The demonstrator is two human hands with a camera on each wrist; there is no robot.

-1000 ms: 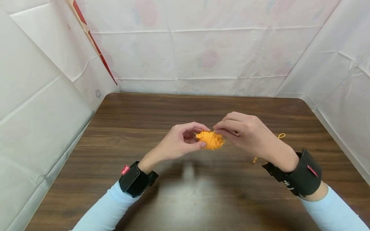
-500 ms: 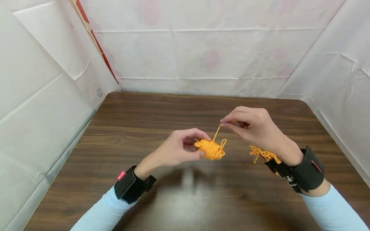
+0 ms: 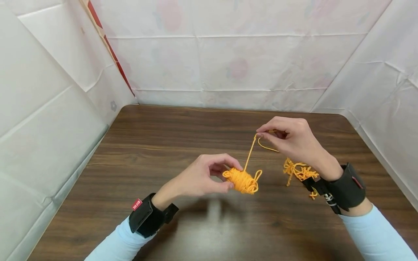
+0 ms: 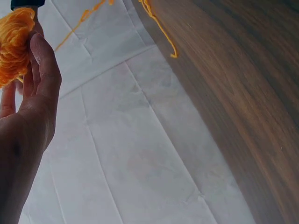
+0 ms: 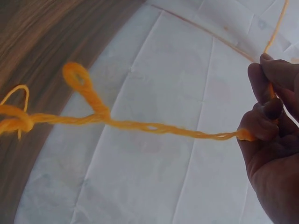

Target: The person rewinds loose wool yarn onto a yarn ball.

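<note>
Two hands up over the brown table (image 3: 163, 145). Left hand (image 3: 202, 177) pinches the small orange yarn ball (image 3: 242, 180) between thumb and fingers, just above the table's middle. Right hand (image 3: 289, 139) sits higher and to the right, fingertips pinched on a yarn strand (image 3: 250, 152) running taut up from the ball. Loose tangled yarn (image 3: 298, 171) hangs below the right wrist, near the black wrist strap (image 3: 347, 186). White sheeting (image 3: 228, 61) walls the table.
</note>
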